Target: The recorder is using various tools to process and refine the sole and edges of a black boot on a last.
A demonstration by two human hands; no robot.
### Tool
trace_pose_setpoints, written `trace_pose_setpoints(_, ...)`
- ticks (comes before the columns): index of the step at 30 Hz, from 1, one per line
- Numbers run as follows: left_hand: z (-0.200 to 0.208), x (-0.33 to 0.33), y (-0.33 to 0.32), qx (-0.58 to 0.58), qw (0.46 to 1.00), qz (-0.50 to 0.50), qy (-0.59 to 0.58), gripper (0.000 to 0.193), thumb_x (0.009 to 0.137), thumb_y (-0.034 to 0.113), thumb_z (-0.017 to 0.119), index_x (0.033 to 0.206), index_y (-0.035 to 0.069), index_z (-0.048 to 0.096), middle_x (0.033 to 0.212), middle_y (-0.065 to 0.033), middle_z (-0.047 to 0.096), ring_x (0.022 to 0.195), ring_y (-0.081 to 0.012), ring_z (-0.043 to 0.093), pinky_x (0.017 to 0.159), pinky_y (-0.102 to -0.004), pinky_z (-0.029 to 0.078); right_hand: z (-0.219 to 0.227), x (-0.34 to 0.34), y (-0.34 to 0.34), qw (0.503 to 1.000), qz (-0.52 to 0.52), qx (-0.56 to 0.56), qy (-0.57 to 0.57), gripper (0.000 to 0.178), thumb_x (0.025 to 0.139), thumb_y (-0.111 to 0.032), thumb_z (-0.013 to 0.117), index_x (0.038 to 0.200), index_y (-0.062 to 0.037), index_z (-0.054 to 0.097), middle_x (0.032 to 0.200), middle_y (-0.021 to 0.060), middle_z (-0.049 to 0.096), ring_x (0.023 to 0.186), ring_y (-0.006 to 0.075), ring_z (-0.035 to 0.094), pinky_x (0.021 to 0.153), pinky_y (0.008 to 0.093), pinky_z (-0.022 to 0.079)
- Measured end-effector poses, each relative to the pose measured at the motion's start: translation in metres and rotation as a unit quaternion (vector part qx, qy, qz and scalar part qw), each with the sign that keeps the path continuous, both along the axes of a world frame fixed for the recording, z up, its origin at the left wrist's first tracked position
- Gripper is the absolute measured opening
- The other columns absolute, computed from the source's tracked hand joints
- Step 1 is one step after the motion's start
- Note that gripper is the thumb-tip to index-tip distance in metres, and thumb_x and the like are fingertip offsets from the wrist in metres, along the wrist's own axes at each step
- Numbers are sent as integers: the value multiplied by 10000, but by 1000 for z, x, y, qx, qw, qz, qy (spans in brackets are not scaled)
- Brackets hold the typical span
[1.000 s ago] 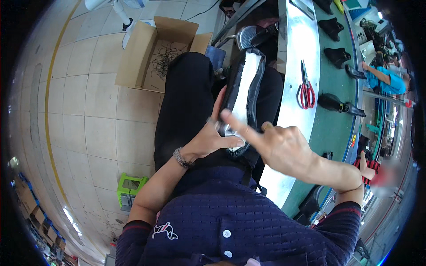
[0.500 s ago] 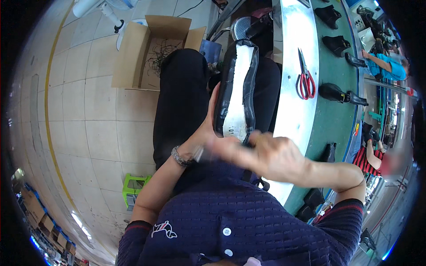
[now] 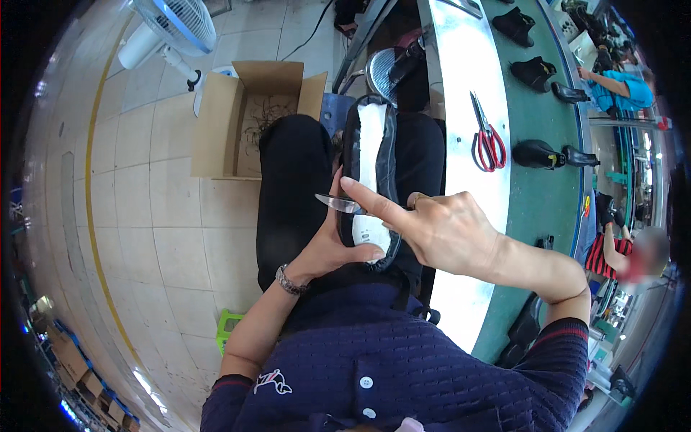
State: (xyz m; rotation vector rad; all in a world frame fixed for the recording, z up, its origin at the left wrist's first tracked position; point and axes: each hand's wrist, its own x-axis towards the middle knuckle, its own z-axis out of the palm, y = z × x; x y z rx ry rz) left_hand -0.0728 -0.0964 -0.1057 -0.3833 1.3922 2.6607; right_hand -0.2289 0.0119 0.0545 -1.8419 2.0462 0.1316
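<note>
A black shoe upper [image 3: 389, 162] lies bottom up over my thighs, with a long white insole [image 3: 371, 137] showing along its middle. My left hand [image 3: 330, 248] grips its near end from the left, thumb pressed on the white surface. Across the shoe reaches my right hand [image 3: 450, 229], closed round a knife whose curved metal blade [image 3: 338, 203] sticks out past the shoe's left edge. The index finger is stretched along the knife; its handle is hidden in my palm.
On the metal ledge to my right lie red-handled scissors [image 3: 489, 144]. Beyond, a green conveyor belt [image 3: 533, 205] carries several black shoes [image 3: 538, 154]. An open cardboard box [image 3: 216, 129] with dark scraps stands ahead left, near a fan [image 3: 169, 29]. Two people work across the belt.
My right hand has swung forward and up over the shoe, bringing the blade from near my left wrist to the shoe's left edge. The shoe has shifted slightly toward me.
</note>
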Motion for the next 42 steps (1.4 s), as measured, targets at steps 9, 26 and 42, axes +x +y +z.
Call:
trace_pose_setpoints(9, 31, -44, -30, 191, 974, 48, -113, 1131, 765, 111, 816, 1559, 143, 11, 1404, -58, 410, 1251, -164, 445, 1052, -339, 381, -33, -1, 35, 967, -201, -83, -133, 730, 928, -196, 586, 1539, -191, 186, 681, 132, 662, 501, 285, 644, 452, 369, 504)
trace_pose_setpoints(26, 17, -49, -22, -212, 962, -49, 163, 1288, 689, 29, 839, 1540, 135, -122, 1596, -116, 152, 1444, -211, 251, 1167, -368, 227, -137, 13, 192, 788, -600, -105, 87, 699, 778, -182, 780, 1410, -192, 481, 975, 134, 633, 894, 299, 634, 779, 419, 497)
trace_pose_setpoints(42, 138, -130, 14, -435, 852, -223, 185, 622, 780, 231, 804, 1266, -52, 538, 1177, -188, 630, 1063, -275, 627, 941, -338, 460, -64, 40, 160, 601, -488, -468, -425, 1005, 709, -126, 851, 1510, -9, 255, 1546, 141, 312, 1431, 230, 282, 1160, 351, 205)
